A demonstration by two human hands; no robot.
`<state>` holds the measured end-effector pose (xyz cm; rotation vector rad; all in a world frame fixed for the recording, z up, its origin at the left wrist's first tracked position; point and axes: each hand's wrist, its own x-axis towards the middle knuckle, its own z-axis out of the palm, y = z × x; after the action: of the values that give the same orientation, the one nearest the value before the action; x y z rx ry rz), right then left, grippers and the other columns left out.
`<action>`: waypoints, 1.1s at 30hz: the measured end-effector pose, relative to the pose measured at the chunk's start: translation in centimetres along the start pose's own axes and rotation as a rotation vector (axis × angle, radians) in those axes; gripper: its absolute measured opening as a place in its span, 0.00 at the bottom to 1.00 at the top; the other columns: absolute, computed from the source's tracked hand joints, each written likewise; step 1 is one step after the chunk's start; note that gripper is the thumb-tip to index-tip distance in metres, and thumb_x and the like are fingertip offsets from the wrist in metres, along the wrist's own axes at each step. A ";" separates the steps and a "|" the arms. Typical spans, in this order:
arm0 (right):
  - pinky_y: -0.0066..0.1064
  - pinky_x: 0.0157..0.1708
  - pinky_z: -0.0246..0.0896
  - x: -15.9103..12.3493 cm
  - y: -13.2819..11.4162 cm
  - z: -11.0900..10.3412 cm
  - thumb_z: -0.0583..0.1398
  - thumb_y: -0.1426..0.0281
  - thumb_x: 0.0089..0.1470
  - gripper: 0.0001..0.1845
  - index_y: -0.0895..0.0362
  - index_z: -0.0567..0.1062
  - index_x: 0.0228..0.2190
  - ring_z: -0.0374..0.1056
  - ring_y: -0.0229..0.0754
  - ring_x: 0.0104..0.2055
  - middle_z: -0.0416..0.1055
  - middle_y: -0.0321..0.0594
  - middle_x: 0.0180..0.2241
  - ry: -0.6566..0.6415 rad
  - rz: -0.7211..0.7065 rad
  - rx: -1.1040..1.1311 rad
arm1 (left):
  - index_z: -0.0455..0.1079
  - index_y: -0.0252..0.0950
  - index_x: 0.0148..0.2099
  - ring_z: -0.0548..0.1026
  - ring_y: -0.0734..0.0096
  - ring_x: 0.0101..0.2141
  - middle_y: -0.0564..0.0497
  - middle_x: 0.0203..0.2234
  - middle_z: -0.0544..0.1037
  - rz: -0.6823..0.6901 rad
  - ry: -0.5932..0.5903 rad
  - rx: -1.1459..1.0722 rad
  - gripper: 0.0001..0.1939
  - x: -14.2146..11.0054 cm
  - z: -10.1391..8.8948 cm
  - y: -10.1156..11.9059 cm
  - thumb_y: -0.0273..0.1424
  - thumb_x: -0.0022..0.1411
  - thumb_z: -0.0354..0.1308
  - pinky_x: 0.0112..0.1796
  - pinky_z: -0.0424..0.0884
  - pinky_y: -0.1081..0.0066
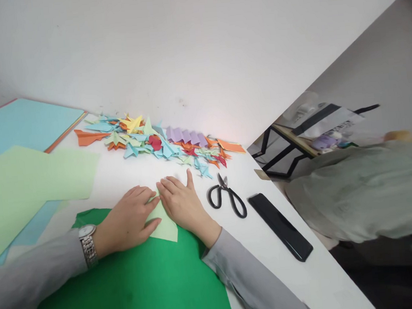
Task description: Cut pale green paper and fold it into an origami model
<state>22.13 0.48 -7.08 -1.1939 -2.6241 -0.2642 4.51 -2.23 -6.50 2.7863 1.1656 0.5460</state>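
A small folded piece of light green paper lies on the green mat, partly covered by both hands. My left hand, with a wristwatch at the wrist, has its thumb and bent fingers on the paper from the left, holding it. On the paper's upper right side, my right hand rests palm down, fingers flat and thumb stretched away. The fingertips of the two hands almost meet at the paper's top end. Beyond them lies a pile of folded paper shapes in several colours.
Black-handled scissors and a black oblong object lie to the right on the white table. Large light green sheets and a light blue stack lie left. A person in a grey-green garment is at far right.
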 end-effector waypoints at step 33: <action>0.67 0.57 0.24 -0.1 0.0 0.2 0.48 0.74 0.61 0.18 0.56 0.66 0.52 0.59 0.49 0.53 0.67 0.48 0.52 -0.037 0.013 -0.049 | 0.68 0.35 0.51 0.69 0.57 0.50 0.44 0.48 0.74 -0.024 0.002 0.124 0.17 -5.3 -1.5 1.8 0.33 0.62 0.49 0.55 0.59 0.52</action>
<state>22.14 0.43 -7.31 -1.2427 -2.6551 -0.3084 1.76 -7.38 -6.31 2.8699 1.2737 0.4905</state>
